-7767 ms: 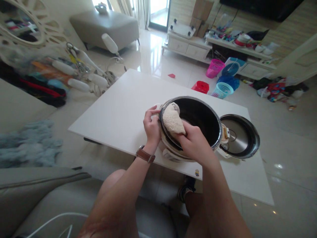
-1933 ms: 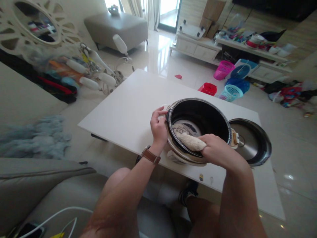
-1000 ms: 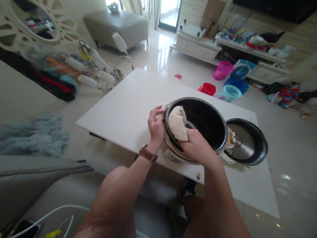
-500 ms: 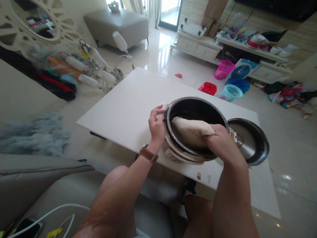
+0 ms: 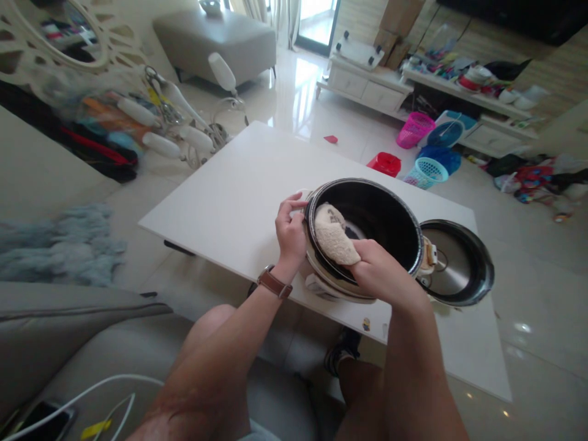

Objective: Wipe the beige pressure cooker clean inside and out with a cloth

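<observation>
A rice cooker [image 5: 321, 286] with a dark inner pot [image 5: 390, 220] stands on the white table [image 5: 229, 196], its lid [image 5: 454, 260] hinged open to the right. My left hand [image 5: 290, 231], with a brown watch on the wrist, grips the cooker's left rim. My right hand [image 5: 379, 274] is closed on a beige cloth [image 5: 333, 234] and presses it against the pot's inner left wall.
My bare knees are under the table's near edge, and I sit on a grey sofa with a white cable [image 5: 92, 395]. Pink [image 5: 413, 128], red [image 5: 384, 163] and turquoise baskets [image 5: 425, 173] stand on the glossy floor beyond. A blue rug [image 5: 55, 245] lies to the left.
My right hand has swept the cloth from the pot's near right side back to its left inner wall. My left hand has stayed on the rim.
</observation>
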`<state>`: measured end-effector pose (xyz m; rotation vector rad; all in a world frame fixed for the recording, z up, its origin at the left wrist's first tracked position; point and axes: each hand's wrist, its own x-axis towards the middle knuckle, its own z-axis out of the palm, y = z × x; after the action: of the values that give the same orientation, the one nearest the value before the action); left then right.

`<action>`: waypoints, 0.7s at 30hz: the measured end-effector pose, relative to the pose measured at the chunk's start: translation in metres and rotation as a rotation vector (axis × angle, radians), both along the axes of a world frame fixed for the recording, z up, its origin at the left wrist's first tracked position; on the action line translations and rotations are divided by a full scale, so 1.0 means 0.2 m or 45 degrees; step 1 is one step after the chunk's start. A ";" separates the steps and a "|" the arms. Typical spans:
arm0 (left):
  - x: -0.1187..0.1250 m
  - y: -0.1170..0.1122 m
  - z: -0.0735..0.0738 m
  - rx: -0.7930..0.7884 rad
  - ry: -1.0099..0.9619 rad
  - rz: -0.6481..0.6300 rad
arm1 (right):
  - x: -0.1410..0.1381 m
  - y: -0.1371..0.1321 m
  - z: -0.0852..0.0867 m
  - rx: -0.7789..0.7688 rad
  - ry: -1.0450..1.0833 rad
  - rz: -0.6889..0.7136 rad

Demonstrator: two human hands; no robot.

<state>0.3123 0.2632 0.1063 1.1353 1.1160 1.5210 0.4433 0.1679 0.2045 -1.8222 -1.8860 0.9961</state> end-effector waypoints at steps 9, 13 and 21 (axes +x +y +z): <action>0.00 0.00 -0.01 -0.003 0.016 0.002 | 0.08 0.00 -0.01 -0.125 -0.366 -0.062; 0.00 0.00 0.00 -0.005 0.024 0.003 | 0.06 0.00 -0.01 -0.052 -0.319 -0.100; 0.00 0.00 0.01 -0.015 0.001 -0.007 | 0.06 0.00 -0.02 0.365 0.018 -0.511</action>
<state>0.3114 0.2628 0.1073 1.1297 1.1200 1.5079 0.4560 0.1683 0.1996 -1.9025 -1.4775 0.5673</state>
